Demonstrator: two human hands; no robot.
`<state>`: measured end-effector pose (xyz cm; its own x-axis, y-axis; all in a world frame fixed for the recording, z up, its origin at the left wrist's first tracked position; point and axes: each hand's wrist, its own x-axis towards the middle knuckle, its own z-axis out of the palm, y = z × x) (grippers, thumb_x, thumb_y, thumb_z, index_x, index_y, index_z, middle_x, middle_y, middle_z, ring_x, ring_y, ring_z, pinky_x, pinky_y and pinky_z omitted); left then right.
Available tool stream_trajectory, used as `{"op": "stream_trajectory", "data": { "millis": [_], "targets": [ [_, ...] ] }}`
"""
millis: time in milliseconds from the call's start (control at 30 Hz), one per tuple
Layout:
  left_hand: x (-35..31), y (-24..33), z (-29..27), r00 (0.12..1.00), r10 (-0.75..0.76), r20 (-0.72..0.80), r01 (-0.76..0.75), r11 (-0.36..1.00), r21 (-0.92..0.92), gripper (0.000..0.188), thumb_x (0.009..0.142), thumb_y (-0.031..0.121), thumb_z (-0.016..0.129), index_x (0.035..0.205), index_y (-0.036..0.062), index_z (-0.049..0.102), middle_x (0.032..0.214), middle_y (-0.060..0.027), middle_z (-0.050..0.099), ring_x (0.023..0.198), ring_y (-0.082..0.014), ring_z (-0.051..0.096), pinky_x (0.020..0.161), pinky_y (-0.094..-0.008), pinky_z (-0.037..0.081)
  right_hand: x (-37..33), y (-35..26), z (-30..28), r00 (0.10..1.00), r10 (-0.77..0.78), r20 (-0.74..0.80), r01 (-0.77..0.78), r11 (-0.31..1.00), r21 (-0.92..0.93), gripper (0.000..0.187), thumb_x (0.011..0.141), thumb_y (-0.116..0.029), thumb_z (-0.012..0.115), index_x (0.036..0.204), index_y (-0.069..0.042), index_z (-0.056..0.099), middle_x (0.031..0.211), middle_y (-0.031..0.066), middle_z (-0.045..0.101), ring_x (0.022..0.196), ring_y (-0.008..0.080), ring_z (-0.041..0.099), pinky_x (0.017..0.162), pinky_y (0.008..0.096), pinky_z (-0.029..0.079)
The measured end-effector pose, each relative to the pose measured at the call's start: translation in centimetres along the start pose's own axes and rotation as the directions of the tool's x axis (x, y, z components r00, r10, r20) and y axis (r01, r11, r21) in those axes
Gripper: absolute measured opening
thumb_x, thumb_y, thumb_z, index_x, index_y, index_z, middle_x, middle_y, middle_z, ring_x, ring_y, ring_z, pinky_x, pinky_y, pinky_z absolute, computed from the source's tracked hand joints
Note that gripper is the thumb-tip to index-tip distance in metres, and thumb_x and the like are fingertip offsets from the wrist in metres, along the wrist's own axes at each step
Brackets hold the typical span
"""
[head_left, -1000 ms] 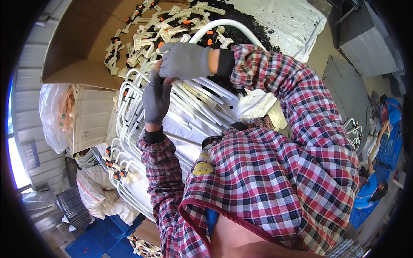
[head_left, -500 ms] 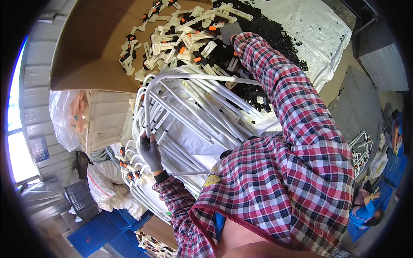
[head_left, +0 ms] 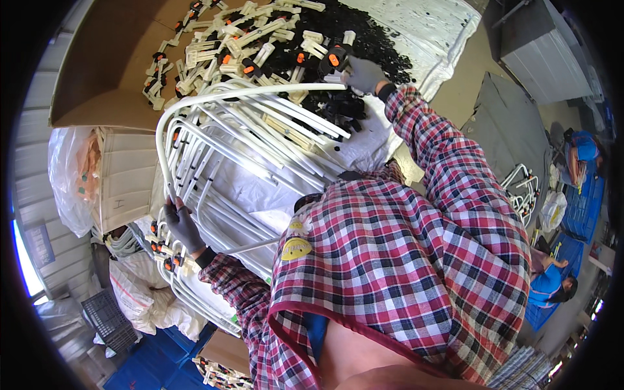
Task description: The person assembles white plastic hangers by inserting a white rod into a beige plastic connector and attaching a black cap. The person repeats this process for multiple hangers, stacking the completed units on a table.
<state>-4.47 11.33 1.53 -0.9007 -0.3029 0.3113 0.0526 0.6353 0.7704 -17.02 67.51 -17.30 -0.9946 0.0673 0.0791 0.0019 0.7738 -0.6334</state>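
My left hand (head_left: 183, 227), in a grey glove, closes round the lower end of a bent white tube (head_left: 164, 153). This tube curves up and across above a pile of similar white bent tubes (head_left: 260, 153), its other end pointing toward my right hand. In my gloved right hand (head_left: 365, 75) is a cream plastic bracket with a black-and-orange piece (head_left: 335, 59), held close to that tube end. Whether the two touch, I cannot tell. Many more cream brackets (head_left: 208, 55) with orange and black pieces lie heaped beyond the tubes.
Small black parts (head_left: 374, 45) are spread on a white sheet (head_left: 432, 29) at the far side. A large cardboard box (head_left: 107, 78) stands at the far left, with a grey crate (head_left: 109, 323) and a white sack (head_left: 140, 286) nearer. Other people (head_left: 547, 286) sit at the right.
My right hand has come out of the bracket heap with a bracket and moved near the tube's end. My left hand still grips the tube; the whole view has shifted.
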Motion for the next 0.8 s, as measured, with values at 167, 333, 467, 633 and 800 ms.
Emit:
{"op": "stream_trajectory", "data": {
  "millis": [167, 333, 467, 633, 800],
  "targets": [
    [-1.3, 0.8, -1.5, 1.000, 0.009, 0.023, -0.010, 0.998, 0.062, 0.033, 0.100, 0.023, 0.059, 0.124, -0.0003, 0.061, 0.072, 0.0041, 0.049, 0.063, -0.0041, 0.043, 0.057, -0.0205, 0.035, -6.5, 2.3, 3.3, 0.976, 0.092, 0.198, -0.215, 0.558, 0.802, 0.041, 0.089, -0.022, 0.073, 0.124, -0.006, 0.058, 0.097, 0.0007, 0.065, 0.083, 0.0069, 0.057, 0.074, 0.0239, 0.049],
    [-1.0, 1.0, -1.9, 0.999, 0.020, 0.043, -0.021, 0.999, 0.024, 0.028, 0.100, 0.019, 0.057, 0.120, -0.0002, 0.061, 0.067, 0.0052, 0.046, 0.060, -0.0043, 0.041, 0.055, -0.0208, 0.033, -8.2, 1.2, 7.8, 0.977, 0.214, 0.011, -0.192, 0.847, 0.495, 0.051, 0.081, -0.033, 0.076, 0.118, -0.003, 0.055, 0.102, 0.0177, 0.068, 0.091, 0.0312, 0.066, 0.081, 0.0384, 0.052],
    [0.0, 0.9, -1.5, 0.998, -0.033, 0.053, 0.033, 0.999, 0.013, 0.027, 0.100, 0.018, 0.056, 0.120, 0.0003, 0.062, 0.066, 0.0053, 0.046, 0.060, -0.0040, 0.042, 0.054, -0.0201, 0.033, -7.7, -1.2, 9.3, 0.952, 0.300, 0.059, -0.273, 0.750, 0.602, 0.055, 0.085, -0.031, 0.073, 0.124, 0.000, 0.049, 0.107, 0.0179, 0.066, 0.098, 0.0328, 0.065, 0.085, 0.0403, 0.051],
    [-1.0, 2.9, -1.8, 0.996, -0.030, 0.081, 0.036, 0.997, -0.063, 0.043, 0.099, 0.014, 0.054, 0.139, 0.0008, 0.049, 0.067, 0.0024, 0.052, 0.058, -0.0051, 0.044, 0.054, -0.0211, 0.035, -7.2, -1.0, 3.3, 0.945, -0.197, 0.261, -0.289, -0.129, 0.949, 0.049, 0.085, -0.022, 0.075, 0.127, -0.004, 0.057, 0.112, 0.0042, 0.065, 0.106, 0.0145, 0.060, 0.102, 0.0310, 0.045],
    [-0.4, 8.7, 2.2, 0.974, 0.061, 0.220, -0.054, 0.998, -0.039, 0.050, 0.098, 0.014, 0.054, 0.144, -0.0018, 0.042, 0.080, -0.0051, 0.060, 0.063, -0.0069, 0.049, 0.058, -0.0216, 0.040, -3.2, -5.7, -5.3, 0.946, -0.293, 0.141, 0.245, 0.927, 0.283, 0.052, 0.079, -0.029, 0.078, 0.122, -0.003, 0.064, 0.103, 0.0085, 0.070, 0.095, 0.0199, 0.066, 0.090, 0.0327, 0.050]
  ]
}}
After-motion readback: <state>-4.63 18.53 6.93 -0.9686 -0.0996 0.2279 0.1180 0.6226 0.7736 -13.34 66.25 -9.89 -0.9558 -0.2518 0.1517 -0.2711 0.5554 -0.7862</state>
